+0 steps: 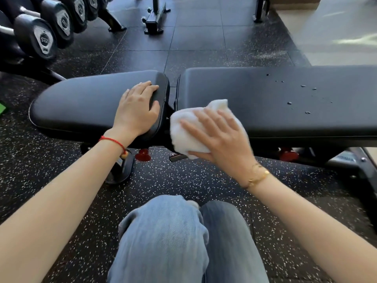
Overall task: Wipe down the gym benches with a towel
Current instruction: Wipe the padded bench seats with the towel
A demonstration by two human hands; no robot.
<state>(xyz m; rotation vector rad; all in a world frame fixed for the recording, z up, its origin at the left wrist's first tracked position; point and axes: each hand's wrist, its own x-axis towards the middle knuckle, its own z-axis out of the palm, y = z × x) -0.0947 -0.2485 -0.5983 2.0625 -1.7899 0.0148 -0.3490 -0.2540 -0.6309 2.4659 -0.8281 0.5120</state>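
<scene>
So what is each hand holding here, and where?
Right hand presses flat on the white towel, thumb under its near edge. Left hand holds nothing, resting on the seat pad.

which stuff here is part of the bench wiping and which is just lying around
Part of the job:
white towel under the right hand
long bench pad with water droplets
short seat pad under the left hand

Just lying about:
dumbbells on their rack
green object at left edge
</scene>
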